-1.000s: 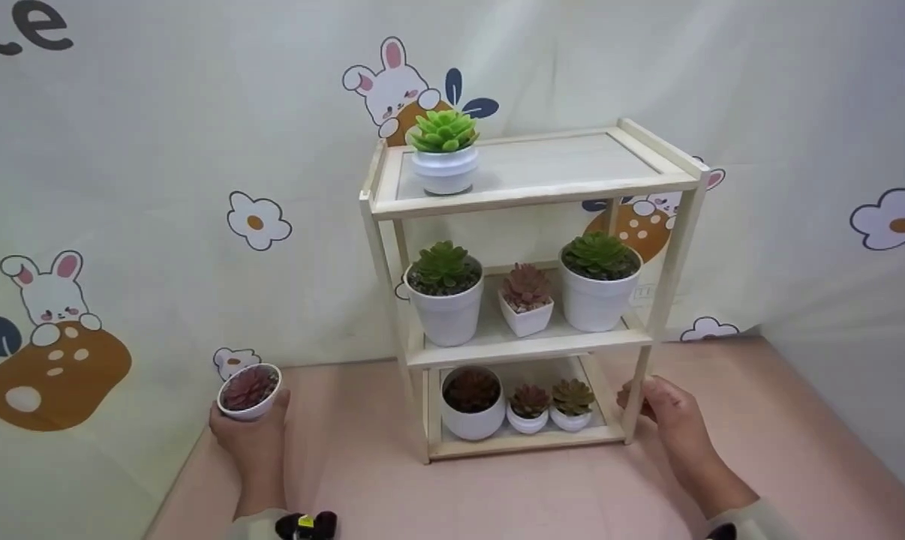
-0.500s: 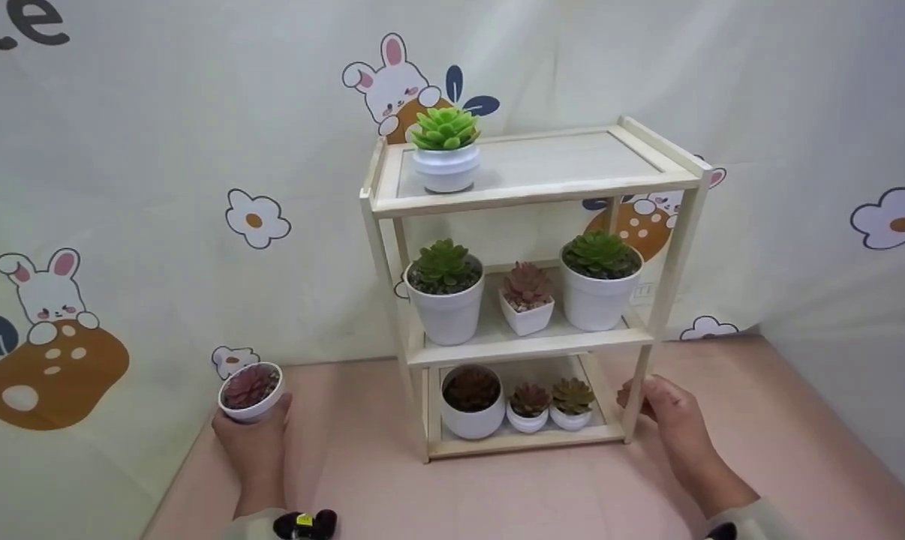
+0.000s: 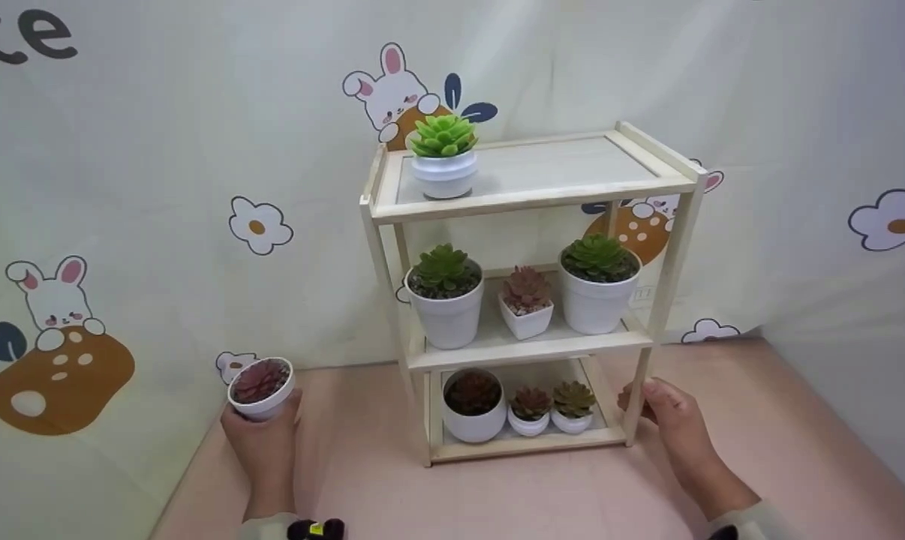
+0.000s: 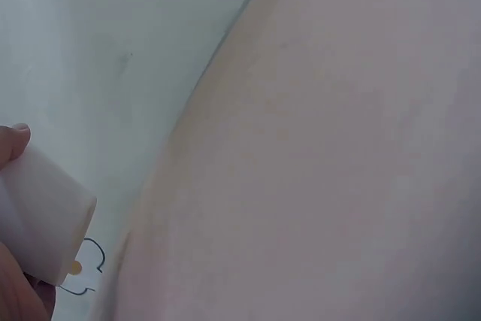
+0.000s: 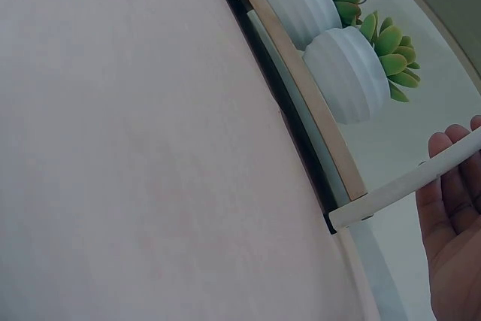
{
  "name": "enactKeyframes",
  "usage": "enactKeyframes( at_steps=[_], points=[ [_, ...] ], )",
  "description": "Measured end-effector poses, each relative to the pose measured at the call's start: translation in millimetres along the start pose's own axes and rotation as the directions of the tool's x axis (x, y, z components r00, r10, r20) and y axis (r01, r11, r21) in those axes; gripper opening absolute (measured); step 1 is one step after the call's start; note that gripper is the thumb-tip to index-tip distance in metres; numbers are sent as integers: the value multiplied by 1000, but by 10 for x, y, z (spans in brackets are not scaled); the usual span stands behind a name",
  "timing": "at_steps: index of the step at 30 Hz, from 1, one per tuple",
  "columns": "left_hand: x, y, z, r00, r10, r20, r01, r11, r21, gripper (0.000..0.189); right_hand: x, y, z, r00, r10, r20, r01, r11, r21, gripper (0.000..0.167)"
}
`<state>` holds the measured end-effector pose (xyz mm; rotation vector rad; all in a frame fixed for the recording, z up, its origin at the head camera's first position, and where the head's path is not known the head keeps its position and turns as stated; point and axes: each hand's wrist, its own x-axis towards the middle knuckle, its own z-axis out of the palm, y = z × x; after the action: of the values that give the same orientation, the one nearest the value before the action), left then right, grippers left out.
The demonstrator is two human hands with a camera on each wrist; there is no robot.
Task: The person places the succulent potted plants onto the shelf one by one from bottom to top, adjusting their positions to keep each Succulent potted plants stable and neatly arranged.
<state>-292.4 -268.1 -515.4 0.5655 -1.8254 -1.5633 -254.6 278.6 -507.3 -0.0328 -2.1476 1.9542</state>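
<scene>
My left hand (image 3: 261,446) grips a white pot with a dark red succulent (image 3: 260,381), raised at the left and slightly tilted. In the left wrist view, the white pot (image 4: 49,212) sits between thumb and fingers, its plant out of sight. To the right stands a three-tier wooden shelf (image 3: 531,349). My right hand (image 3: 677,420) is at its front right post, low down, fingers curled behind it. The right wrist view shows the fingers (image 5: 451,186) crossing behind that post (image 5: 413,184), tips showing beyond it.
On the top tier sits a bright green succulent (image 3: 443,154). The middle tier bears two green potted succulents (image 3: 446,304) and a small pink one (image 3: 527,304); below stand a larger white pot (image 3: 473,420) and two small ones (image 3: 529,416). A printed cloth (image 3: 317,285) hangs behind the pink table (image 3: 362,480).
My left hand has moved slightly right and up with the potted succulent, tilting it a little more. The right hand stays at the shelf post. The head view shifts slightly.
</scene>
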Motion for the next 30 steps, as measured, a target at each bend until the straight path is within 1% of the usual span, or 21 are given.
enactKeyframes(
  at_steps=[4, 6, 9, 15, 17, 23, 30],
  points=[
    [-49, 103, 47, 1000, -12, 26, 13, 1000, -24, 106, 6, -3, -3, 1000, -1, -1, 1, 1000, -8, 47],
    [-76, 163, 70, 999, -6, 44, 8, 999, -36, 106, 3, -3, -6, 1000, 6, -6, -6, 1000, -9, 48],
    [-128, 267, 97, 998, 9, 63, -7, 999, -43, 106, -3, -3, -9, 1000, 16, -8, -16, 1000, -10, 48],
    [-239, 500, 161, 995, 66, 77, -61, 996, -67, 107, -9, -16, -12, 1000, 26, 5, -25, 999, -28, 50],
    [-284, 575, 177, 993, 74, 94, -69, 996, -62, 107, -11, -19, -13, 1000, 31, 7, -31, 999, -30, 50],
    [-425, 816, 183, 987, 77, 141, -72, 997, -41, 110, -11, -17, -16, 999, 37, 19, -36, 998, -44, 51],
    [-556, 1045, 193, 976, 142, 168, -134, 989, -54, 105, -5, -14, -14, 1000, 23, 13, -23, 999, -22, 48]
  ],
)
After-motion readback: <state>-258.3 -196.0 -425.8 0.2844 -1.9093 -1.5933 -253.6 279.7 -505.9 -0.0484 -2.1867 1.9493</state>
